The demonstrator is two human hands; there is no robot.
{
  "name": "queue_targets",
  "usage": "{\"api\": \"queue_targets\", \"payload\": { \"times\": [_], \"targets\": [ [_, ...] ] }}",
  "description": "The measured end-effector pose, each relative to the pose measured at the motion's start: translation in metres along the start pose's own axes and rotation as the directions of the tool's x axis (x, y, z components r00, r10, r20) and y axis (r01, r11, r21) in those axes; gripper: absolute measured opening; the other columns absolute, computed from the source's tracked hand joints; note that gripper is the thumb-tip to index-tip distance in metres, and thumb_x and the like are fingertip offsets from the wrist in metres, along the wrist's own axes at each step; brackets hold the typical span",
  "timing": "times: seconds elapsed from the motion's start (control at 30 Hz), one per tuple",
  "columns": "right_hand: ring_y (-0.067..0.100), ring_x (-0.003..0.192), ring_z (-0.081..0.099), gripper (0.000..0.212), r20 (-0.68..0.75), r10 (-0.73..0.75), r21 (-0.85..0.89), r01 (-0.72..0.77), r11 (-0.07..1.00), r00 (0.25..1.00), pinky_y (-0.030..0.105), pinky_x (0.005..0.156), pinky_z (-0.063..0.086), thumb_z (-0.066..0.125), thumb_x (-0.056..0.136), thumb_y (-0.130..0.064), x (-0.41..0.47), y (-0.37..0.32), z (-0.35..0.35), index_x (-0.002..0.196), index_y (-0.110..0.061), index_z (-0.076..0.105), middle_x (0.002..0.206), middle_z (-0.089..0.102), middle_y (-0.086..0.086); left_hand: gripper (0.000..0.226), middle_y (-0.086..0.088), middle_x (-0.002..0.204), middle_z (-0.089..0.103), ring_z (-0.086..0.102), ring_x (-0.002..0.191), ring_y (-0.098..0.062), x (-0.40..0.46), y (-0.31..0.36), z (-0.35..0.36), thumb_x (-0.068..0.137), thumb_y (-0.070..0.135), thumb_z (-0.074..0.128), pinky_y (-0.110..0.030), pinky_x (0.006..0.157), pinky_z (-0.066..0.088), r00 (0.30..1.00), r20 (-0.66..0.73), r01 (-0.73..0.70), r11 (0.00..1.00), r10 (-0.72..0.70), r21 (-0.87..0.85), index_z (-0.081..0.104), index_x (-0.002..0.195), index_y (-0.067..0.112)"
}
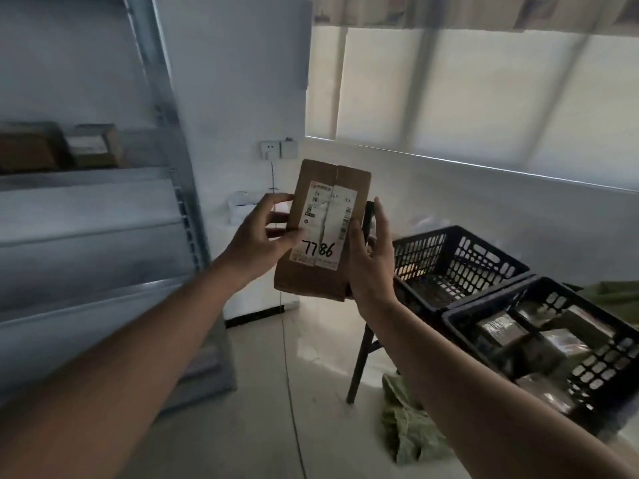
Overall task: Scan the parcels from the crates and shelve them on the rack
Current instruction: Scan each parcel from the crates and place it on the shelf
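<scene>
Both hands hold the brown cardboard parcel [326, 229] mid-air between the grey metal rack [103, 209] and the black plastic crates [484, 271]. The left hand [266, 233] and right hand [371, 257] clamp opposite edges. The label faces the camera; the long axis is near vertical. Two boxes are shelved; several parcels remain crated.

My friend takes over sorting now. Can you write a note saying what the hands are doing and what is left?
Left hand grips the left edge of the cardboard parcel, thumb on its label, marked 7786. Right hand holds its right edge.
The parcel is up in the air between the rack and the crates.
Done: two boxes already sit on a rack shelf.
Left: shelve this parcel. The near crate still holds parcels; the far crate looks empty.
</scene>
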State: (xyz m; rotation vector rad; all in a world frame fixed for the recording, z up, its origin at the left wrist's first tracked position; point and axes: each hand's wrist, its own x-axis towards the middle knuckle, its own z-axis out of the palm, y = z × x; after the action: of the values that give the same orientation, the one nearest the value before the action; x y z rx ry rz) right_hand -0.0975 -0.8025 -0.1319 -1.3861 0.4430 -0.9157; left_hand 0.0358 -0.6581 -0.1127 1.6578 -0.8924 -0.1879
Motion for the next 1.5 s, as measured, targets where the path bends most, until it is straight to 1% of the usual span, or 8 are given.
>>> {"api": "queue_targets", "payload": {
  "times": [0.2,0.37,0.47,0.63,0.83,1.07,1.33,1.5],
  "targets": [
    [0.006,0.106,0.073,0.058,0.142,-0.034,0.006,0.034,0.999,0.989,0.034,0.072,0.067,0.061,0.108,-0.038,-0.036,0.023,0.119,0.161,-0.046,0.038,0.136,0.062,-0.002,0.072,0.005,0.128,0.065,0.065,0.120,-0.014,-0.050,-0.023,-0.116,0.097,0.023,0.073,-0.043,0.091,0.063,0.990,-0.129,0.055,0.997,-0.049,0.049,0.039,0.149,0.059],
    [0.010,0.109,0.073,0.057,0.300,-0.020,0.035,0.010,0.999,0.954,0.043,0.078,0.068,0.061,0.108,-0.036,-0.056,0.043,0.210,0.160,-0.047,0.039,0.141,0.062,0.000,0.078,0.007,0.132,0.063,0.062,0.126,-0.017,-0.087,-0.043,-0.199,0.099,0.020,0.071,-0.047,0.096,0.061,0.965,-0.254,0.095,0.990,-0.066,0.104,0.032,0.154,0.059],
    [0.004,0.107,0.073,0.057,0.391,0.008,0.029,-0.020,0.999,0.921,0.041,0.077,0.068,0.061,0.108,-0.040,-0.066,0.055,0.265,0.158,-0.051,0.038,0.138,0.063,-0.004,0.080,0.003,0.138,0.061,0.061,0.127,-0.014,-0.103,-0.058,-0.248,0.099,0.017,0.070,-0.045,0.095,0.062,0.941,-0.330,0.124,0.981,-0.070,0.147,0.031,0.155,0.059],
    [0.020,0.115,0.072,0.059,0.541,0.055,0.037,-0.089,0.995,0.839,0.047,0.080,0.068,0.061,0.106,-0.044,-0.077,0.080,0.359,0.158,-0.056,0.035,0.149,0.058,0.004,0.082,0.011,0.138,0.059,0.063,0.118,-0.002,-0.122,-0.091,-0.328,0.100,0.015,0.070,-0.033,0.090,0.063,0.891,-0.443,0.196,0.965,-0.100,0.176,0.030,0.156,0.058],
    [0.006,0.096,0.076,0.057,0.661,0.113,0.038,-0.183,0.982,0.742,0.034,0.071,0.066,0.061,0.106,-0.048,-0.088,0.112,0.479,0.156,-0.059,0.036,0.122,0.068,-0.003,0.086,0.018,0.128,0.060,0.066,0.108,0.010,-0.138,-0.132,-0.424,0.098,0.017,0.072,-0.018,0.074,0.060,0.794,-0.593,0.299,0.936,-0.135,0.186,0.028,0.153,0.066],
    [0.002,0.099,0.074,0.054,0.782,0.113,0.015,-0.200,0.980,0.612,0.027,0.070,0.065,0.059,0.108,-0.044,-0.124,0.138,0.615,0.158,-0.053,0.040,0.123,0.069,-0.003,0.084,0.013,0.128,0.063,0.069,0.118,-0.016,-0.182,-0.161,-0.524,0.095,0.030,0.076,-0.040,0.087,0.064,0.646,-0.746,0.404,0.902,-0.161,0.155,0.027,0.153,0.067],
    [0.010,0.106,0.075,0.054,0.857,0.119,-0.018,-0.202,0.979,0.501,0.042,0.084,0.067,0.059,0.107,-0.045,-0.209,0.157,0.748,0.157,-0.056,0.040,0.130,0.070,-0.001,0.084,0.010,0.112,0.070,0.076,0.100,-0.010,-0.259,-0.194,-0.642,0.094,0.020,0.077,-0.028,0.076,0.064,0.524,-0.832,0.438,0.895,-0.179,0.084,0.035,0.152,0.063],
    [0.003,0.101,0.075,0.055,0.863,0.122,-0.025,-0.201,0.979,0.490,0.036,0.078,0.068,0.059,0.108,-0.044,-0.274,0.167,0.838,0.158,-0.054,0.038,0.123,0.072,-0.002,0.083,0.005,0.117,0.070,0.077,0.099,-0.011,-0.309,-0.213,-0.739,0.095,0.022,0.077,-0.026,0.074,0.063,0.513,-0.833,0.450,0.891,-0.205,0.058,0.034,0.151,0.064]
  ]
}}
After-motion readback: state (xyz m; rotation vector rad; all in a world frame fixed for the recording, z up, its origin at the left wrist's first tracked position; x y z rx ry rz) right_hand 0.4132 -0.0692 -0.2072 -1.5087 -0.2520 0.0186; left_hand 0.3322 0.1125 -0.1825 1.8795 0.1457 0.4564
